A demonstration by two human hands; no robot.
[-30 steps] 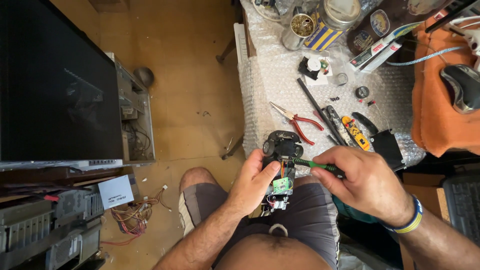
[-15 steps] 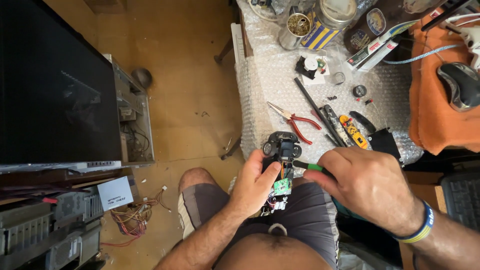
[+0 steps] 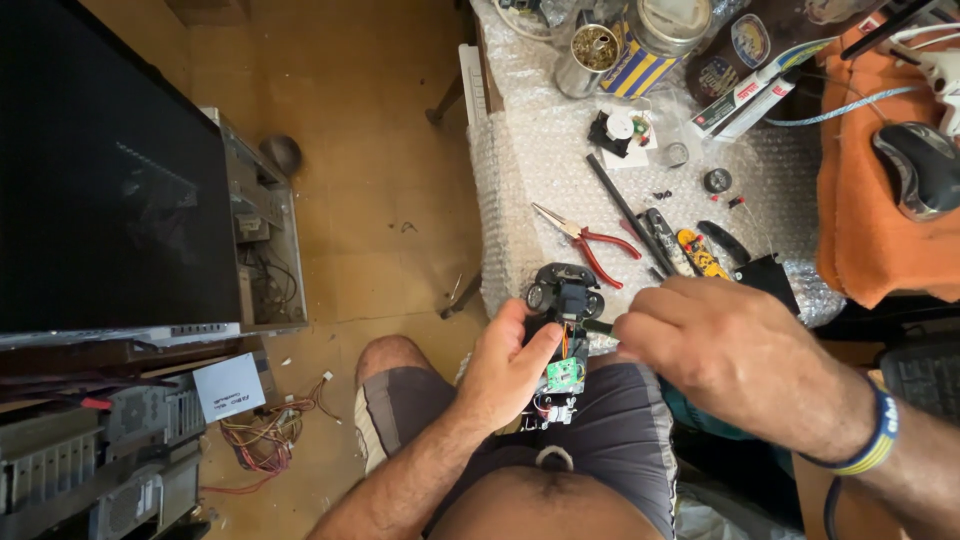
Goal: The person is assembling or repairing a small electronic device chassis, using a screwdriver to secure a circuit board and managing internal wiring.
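Observation:
My left hand (image 3: pixel 508 368) grips a small black device (image 3: pixel 565 292) with round parts on top, a green circuit board (image 3: pixel 564 376) and loose wires hanging below it. I hold it over my lap at the table's near edge. My right hand (image 3: pixel 735 350) is closed around a thin tool with a dark tip (image 3: pixel 598 326) that touches the device's right side. Most of the tool is hidden inside my fist.
The bubble-wrap-covered table (image 3: pixel 520 180) holds red-handled pliers (image 3: pixel 590 240), a black rod, small screws, cans and jars at the back. An orange cloth (image 3: pixel 860 230) carries a mouse (image 3: pixel 922 165). A large dark screen (image 3: pixel 110 170) and cables stand on the left.
My right hand has shifted a little to the left and covers more of the tool, so its green shaft no longer shows. The device stays in my left hand.

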